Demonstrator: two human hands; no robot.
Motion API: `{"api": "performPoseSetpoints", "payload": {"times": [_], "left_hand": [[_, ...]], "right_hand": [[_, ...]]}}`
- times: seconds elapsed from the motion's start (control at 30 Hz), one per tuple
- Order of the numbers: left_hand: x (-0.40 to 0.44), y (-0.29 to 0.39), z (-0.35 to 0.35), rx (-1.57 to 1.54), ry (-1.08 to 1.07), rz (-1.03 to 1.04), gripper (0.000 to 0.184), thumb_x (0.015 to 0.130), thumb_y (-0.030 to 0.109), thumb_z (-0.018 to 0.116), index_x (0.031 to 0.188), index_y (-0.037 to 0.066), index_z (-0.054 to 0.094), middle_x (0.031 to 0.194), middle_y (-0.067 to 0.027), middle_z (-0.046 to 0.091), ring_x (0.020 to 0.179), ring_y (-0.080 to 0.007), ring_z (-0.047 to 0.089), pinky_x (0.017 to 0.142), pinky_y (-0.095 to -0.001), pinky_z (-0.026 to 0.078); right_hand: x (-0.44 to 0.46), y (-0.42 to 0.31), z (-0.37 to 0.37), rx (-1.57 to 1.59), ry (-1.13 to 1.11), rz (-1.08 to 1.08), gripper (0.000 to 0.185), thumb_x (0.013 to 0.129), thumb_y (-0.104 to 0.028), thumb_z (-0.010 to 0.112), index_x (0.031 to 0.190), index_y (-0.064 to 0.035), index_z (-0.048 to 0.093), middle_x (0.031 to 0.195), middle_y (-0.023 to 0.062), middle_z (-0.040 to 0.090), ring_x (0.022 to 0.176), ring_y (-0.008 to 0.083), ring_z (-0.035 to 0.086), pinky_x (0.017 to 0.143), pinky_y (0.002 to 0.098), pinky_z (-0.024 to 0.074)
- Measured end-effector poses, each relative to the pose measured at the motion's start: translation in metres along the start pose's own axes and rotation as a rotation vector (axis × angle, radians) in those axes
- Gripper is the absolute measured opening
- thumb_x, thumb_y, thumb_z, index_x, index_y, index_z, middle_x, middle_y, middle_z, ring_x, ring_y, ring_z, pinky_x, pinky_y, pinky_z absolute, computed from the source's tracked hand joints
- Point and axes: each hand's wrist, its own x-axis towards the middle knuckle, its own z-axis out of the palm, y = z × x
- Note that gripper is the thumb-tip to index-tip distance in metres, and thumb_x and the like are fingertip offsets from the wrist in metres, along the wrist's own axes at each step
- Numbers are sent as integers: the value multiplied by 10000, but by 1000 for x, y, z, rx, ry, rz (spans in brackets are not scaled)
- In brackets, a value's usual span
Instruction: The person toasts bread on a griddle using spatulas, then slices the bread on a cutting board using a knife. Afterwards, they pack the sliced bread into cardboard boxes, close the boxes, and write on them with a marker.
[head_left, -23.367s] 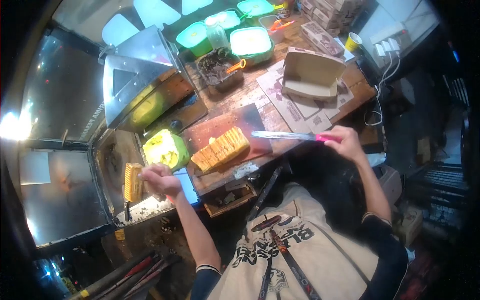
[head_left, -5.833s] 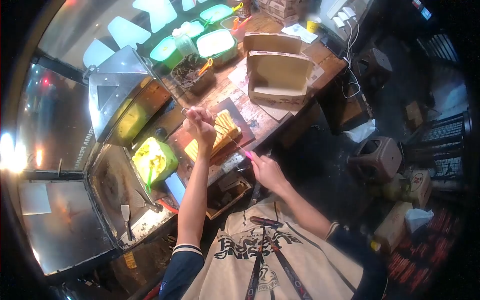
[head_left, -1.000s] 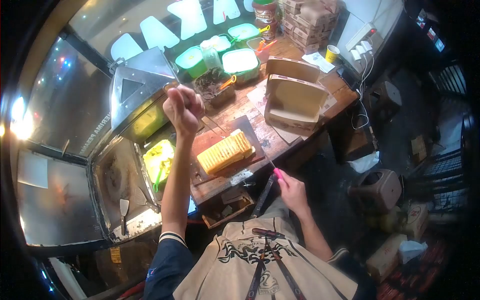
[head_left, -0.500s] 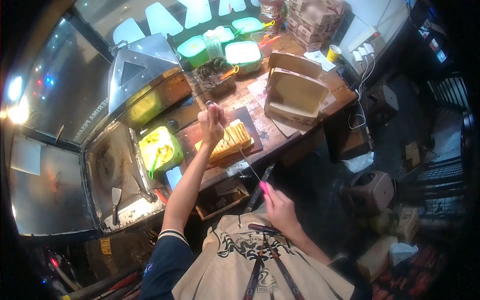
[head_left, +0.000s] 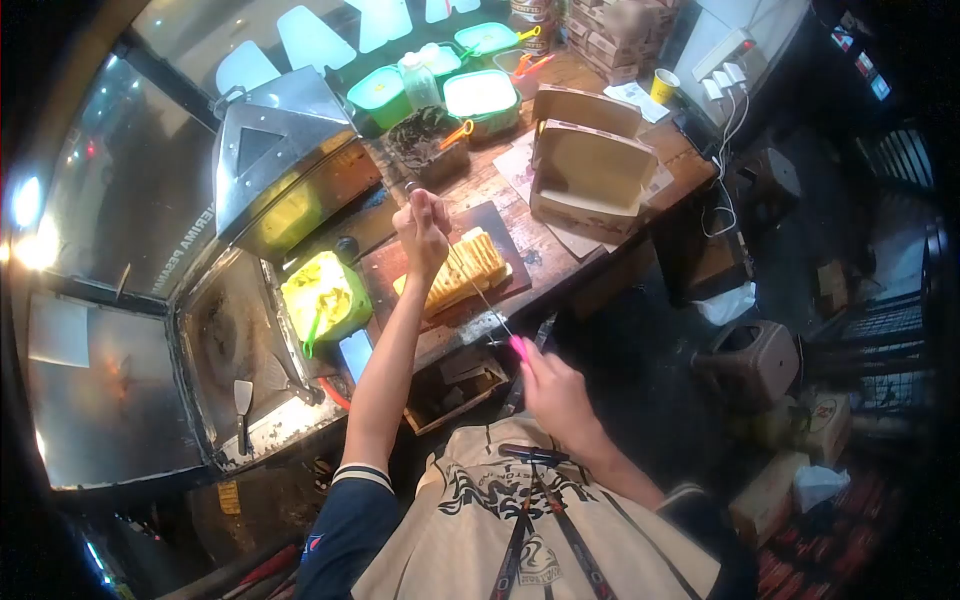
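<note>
My right hand (head_left: 556,396) is closed around the pink handle of a thin-bladed knife (head_left: 493,311). The blade reaches into a golden, toasted-looking bread (head_left: 478,262) marked with several parallel cuts. That bread lies on a dark cutting board (head_left: 508,240) near the counter's front edge. Over the bread's left side, my left hand (head_left: 422,235) makes a fist around an upright handle. Only the dark end of this handle shows above the fist; its lower part is hidden.
An open cardboard box (head_left: 590,180) stands right of the board. Behind are a tub of dark filling (head_left: 428,145) and green containers (head_left: 380,97). To the left sit a yellow tub (head_left: 325,295), a griddle (head_left: 235,330) and a spatula (head_left: 243,405).
My right hand has pushed the knife forward, so the pink handle is closer to the bread. My left hand stays over the bread, still in a fist. The view has shifted slightly.
</note>
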Motion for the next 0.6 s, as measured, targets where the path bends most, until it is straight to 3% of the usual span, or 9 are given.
{"api": "performPoseSetpoints", "payload": {"times": [0.23, 0.37, 0.43, 0.53, 0.6], "left_hand": [[-2, 0, 5, -84, 52, 20, 584, 951, 508, 437, 597, 42, 449, 491, 6, 383, 422, -74, 371, 397, -232, 263], [-9, 2, 9, -129, 65, 2, 586, 943, 517, 448, 597, 44, 441, 488, 4, 379, 420, -75, 369, 397, -234, 263], [-7, 4, 10, -96, 44, 14, 588, 941, 521, 447, 594, 47, 437, 486, 4, 378, 420, -77, 374, 396, -235, 267], [-3, -6, 6, -71, 28, -4, 593, 944, 523, 436, 589, 49, 429, 487, 5, 379, 420, -83, 390, 396, -235, 273], [1, 4, 10, -12, 64, -2, 592, 947, 522, 431, 591, 49, 433, 486, 5, 381, 416, -86, 392, 393, -236, 276]], "right_hand": [[30, -19, -5, -140, -259, 149, 295, 895, -128, 484, 1135, 39, 529, 762, 251, 621, 681, 413, 630, 591, 480, 509], [93, 16, 79, -29, -106, 69, 198, 880, -102, 475, 1001, 17, 575, 668, 248, 598, 653, 413, 607, 590, 510, 476], [94, 15, 77, -53, -203, 115, 216, 890, -116, 470, 1043, 3, 566, 680, 245, 602, 654, 416, 609, 591, 509, 480], [41, -12, 5, -53, -240, 175, 233, 896, -129, 475, 1085, -19, 555, 682, 232, 601, 642, 421, 606, 594, 506, 488], [32, -9, 7, -67, -217, 162, 243, 894, -134, 484, 1105, -28, 545, 681, 218, 599, 628, 424, 598, 594, 504, 489]]}}
